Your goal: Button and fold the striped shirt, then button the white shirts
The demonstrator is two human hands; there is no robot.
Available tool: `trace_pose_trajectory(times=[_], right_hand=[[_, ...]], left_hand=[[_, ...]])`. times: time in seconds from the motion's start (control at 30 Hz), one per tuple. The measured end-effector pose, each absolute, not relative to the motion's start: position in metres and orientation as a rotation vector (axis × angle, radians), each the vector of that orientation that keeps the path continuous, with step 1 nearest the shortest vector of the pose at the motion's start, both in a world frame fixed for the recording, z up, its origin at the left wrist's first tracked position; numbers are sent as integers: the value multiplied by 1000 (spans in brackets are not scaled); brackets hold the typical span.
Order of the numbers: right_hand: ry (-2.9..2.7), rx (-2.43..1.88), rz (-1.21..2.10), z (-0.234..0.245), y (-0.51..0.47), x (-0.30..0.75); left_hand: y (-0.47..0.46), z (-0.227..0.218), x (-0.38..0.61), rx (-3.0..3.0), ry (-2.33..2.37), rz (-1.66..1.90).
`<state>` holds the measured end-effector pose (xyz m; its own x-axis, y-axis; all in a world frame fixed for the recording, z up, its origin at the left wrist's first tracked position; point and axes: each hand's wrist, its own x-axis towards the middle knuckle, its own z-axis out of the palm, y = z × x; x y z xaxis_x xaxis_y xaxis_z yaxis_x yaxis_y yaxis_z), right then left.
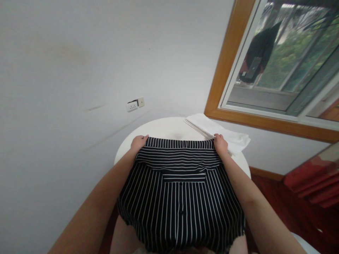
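Note:
A black garment with white stripes (182, 194), much like a skirt in shape, is stretched out in front of me. Its narrow top band runs straight between my two hands, over the white round table. Below the band is a panel of sideways stripes, then lengthwise stripes with a short flap and a row of small dark buttons down the middle. My left hand (139, 142) pinches the band's left corner. At the right corner, my right hand (220, 144) grips the band beside a folded white cloth (209, 127). The lower edge reaches down over my lap.
The white round table (159, 127) stands against a white wall with a socket (132, 106). To the right is a wood-framed window (224, 63). Red fabric (315, 180) hangs above the dark red floor (272, 197) at the right.

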<state>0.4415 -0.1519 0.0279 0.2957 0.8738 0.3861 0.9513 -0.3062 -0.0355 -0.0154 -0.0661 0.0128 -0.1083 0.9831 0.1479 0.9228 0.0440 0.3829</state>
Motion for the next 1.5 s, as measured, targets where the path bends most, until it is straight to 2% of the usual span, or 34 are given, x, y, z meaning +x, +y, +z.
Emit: trace_pose_trajectory(times=[0.27, 0.4, 0.53, 0.73, 0.83, 0.93, 1.17, 1.33, 1.5], right_hand=[[-2088, -2237, -508, 29, -139, 444], [-1919, -2279, -498, 29, -130, 436], [-1741, -2353, -307, 32, -123, 427], [-1833, -2256, 61, 30, -126, 446], [-1918, -2187, 127, 27, -130, 455], [-1973, -2161, 59, 25, -132, 452], [-2020, -2173, -223, 30, -132, 434], [-1914, -2206, -219, 39, -119, 428], [-1857, -2214, -169, 45, -117, 413]], left_hand=[[-60, 16, -27, 1914, 2230, 581], [-57, 15, -23, 1842, 2196, 687], [-59, 14, -16, 1896, 2136, 574], [-74, 18, -22, 2036, 2300, 382], [-75, 17, -26, 2171, 2227, 273], [-71, 14, -24, 2240, 2159, 280], [-64, 9, -6, 2145, 2235, 602], [-60, 15, 0, 2067, 2300, 779], [-66, 18, 2, 2024, 2378, 664]])
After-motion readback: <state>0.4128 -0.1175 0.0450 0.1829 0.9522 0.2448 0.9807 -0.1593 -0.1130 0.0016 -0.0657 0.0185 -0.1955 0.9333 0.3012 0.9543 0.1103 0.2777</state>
